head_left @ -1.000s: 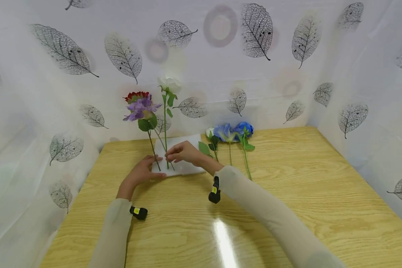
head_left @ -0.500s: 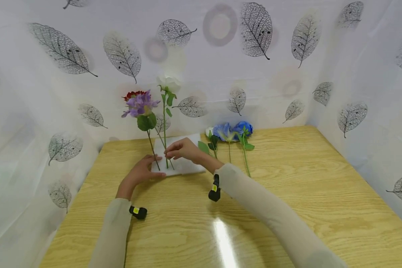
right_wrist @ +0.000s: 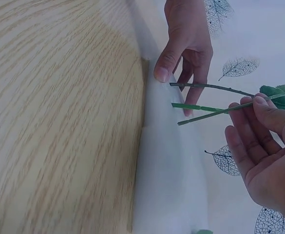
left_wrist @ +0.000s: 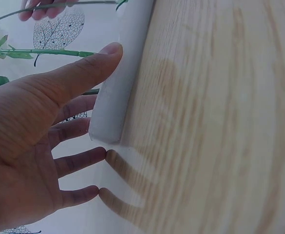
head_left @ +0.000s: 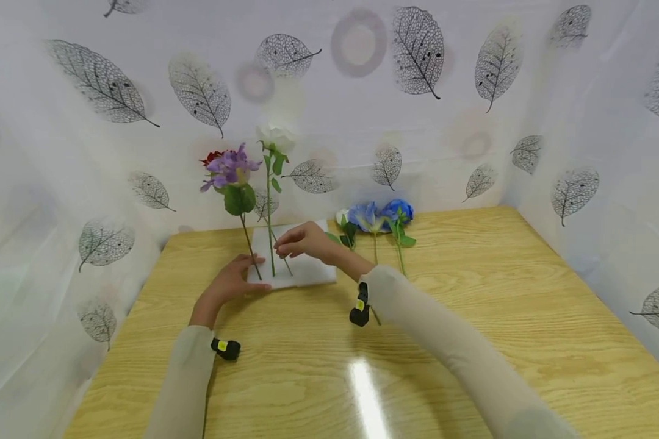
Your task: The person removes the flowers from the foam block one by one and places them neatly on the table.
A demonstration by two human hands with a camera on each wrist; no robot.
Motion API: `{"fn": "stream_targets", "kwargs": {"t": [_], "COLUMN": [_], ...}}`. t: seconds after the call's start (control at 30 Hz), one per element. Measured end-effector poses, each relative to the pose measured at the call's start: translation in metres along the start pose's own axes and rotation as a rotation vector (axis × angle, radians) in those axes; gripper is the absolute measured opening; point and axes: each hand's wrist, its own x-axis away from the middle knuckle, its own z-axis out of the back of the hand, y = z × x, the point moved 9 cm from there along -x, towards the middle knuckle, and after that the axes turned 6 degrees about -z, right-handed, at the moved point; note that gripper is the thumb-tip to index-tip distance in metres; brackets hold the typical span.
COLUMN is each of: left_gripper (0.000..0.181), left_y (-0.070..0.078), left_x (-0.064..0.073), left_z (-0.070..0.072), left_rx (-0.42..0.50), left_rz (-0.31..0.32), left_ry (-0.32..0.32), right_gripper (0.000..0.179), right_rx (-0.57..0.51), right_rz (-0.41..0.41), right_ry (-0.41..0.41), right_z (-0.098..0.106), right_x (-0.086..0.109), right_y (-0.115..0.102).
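Observation:
My right hand (head_left: 307, 241) pinches the thin stem (right_wrist: 205, 116) of a red flower (head_left: 211, 157), whose bloom is mostly hidden behind a purple flower (head_left: 233, 169). In the right wrist view the stem's cut end points at a white foam block (head_left: 315, 274). A white rose (head_left: 277, 139) and the purple flower stand upright on the block, the purple one leaning left. My left hand (head_left: 232, 279) touches the block's left end, its thumb (left_wrist: 110, 51) at the front edge and its other fingers (left_wrist: 79, 163) spread and fairly straight.
Right of the block, several flowers lie on the wooden table (head_left: 472, 317): a light blue flower (head_left: 367, 218), a deep blue one (head_left: 399, 210) and a small white one (head_left: 343, 216). Behind hangs a leaf-printed white curtain (head_left: 329, 97).
My right hand has moved slightly right and up, carrying the lower end of the red flower's stem rightward. More of the red bloom is now behind the purple one. My left hand stays put.

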Motion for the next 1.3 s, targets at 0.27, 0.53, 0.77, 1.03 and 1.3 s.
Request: {"fn": "stream_targets", "kwargs": {"t": [0.27,0.53,0.77,1.03,1.3], "left_gripper": [0.082,0.08,0.08,0.08,0.081], "left_y": [-0.001,-0.001,-0.001,-0.001,-0.003], "left_x": [-0.002,-0.002,-0.001,-0.001,-0.002], "left_z": [0.0,0.0,-0.002,-0.004,-0.003], "left_rx": [-0.032,-0.032,-0.021,0.004,-0.006], "left_rz": [-0.02,-0.024,-0.032,-0.03,-0.012], "left_ry": [0.009,0.015,0.004,-0.006,-0.01], "right_gripper": [0.024,0.025,0.023,0.028,0.034], "right_rx": [0.001,0.023,0.016,-0.037,-0.036], "right_rz": [-0.015,-0.014,0.004,0.007,0.013], "right_ry": [-0.009,0.006,0.031,0.039,0.086], "right_z": [0.016,0.034,0.05,0.071,0.101], "right_x": [0.014,0.036,0.056,0.079,0.1], "right_y": [0.004,0.011,0.015,0.025,0.029]}}
